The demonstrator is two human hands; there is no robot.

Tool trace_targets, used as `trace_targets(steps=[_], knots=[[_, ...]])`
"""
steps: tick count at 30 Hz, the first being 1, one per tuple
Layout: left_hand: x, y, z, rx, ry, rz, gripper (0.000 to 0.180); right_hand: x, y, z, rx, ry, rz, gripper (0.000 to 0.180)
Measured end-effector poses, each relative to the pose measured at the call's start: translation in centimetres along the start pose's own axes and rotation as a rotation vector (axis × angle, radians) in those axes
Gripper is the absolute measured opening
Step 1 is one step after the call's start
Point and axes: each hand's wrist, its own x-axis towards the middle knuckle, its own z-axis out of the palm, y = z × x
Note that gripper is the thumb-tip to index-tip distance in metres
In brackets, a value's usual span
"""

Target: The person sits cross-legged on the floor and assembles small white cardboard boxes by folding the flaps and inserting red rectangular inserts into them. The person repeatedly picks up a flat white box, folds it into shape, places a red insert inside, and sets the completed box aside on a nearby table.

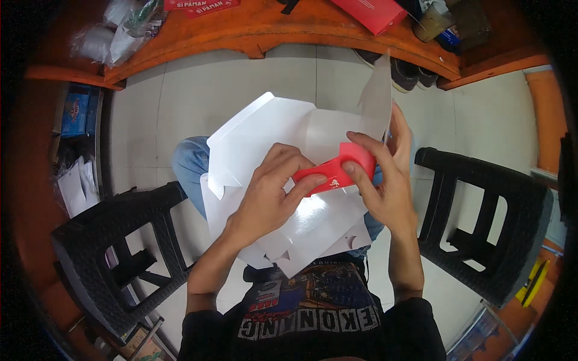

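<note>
**Both hands on a red flap over a lap full of white box blanks**

So the landmark here is the white cardboard blank [265, 135], a big flat die-cut sheet lying across the person's lap, with more white sheets stacked under it. Right at its middle-right sits a red flap [334, 171], folded and bent over, glossy red on the outside.

The left hand [271, 192] lies on top of the blank, fingers [310, 182] curled and pressed onto the near end of the red flap, thumb tucked underneath as far as I can tell. The right hand [385, 180] comes in from the blank's right edge, fingers pinching the far end of the flap, index laid across the top of it. Another white panel [378, 96] stands up just behind that hand.

Either side of the blank there's a black plastic stool, left stool [120, 253] and right stool [481, 222], both on the pale tiled floor [180, 96]. Beyond the blank's far edge runs an orange wooden counter [271, 27] with a red carton [373, 12] and some clear plastic bags [120, 27] on it
</note>
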Motion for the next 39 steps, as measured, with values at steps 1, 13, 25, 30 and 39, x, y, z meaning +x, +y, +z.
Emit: trace_targets(steps=[1, 13, 25, 30, 39], knots=[[0.0, 0.0, 0.0, -0.001, 0.002, 0.003, 0.020, 0.3, 0.2, 0.5, 0.051, 0.014, 0.008, 0.031], [0.2, 0.2, 0.9, -0.023, 0.023, 0.037, 0.015, -0.8, 1.2, 3.5, 0.222, 0.137, -0.063, 0.011], [-0.8, 2.9, 1.3, -0.037, 0.509, 0.138, 0.060, -4.1, 2.3, 2.1, -0.169, 0.146, -0.115, 0.065], [-7.4, -1.6, 3.5, 0.227, -0.054, 0.012, 0.093, 2.2, -0.7, -0.7, -0.079, 0.642, -0.291, 0.079], [-15.4, -6.3, 12.2, 0.434, -0.439, -0.104, 0.067, 35.3, -12.1, -7.6, 0.062, 0.656, -0.371, 0.099]])
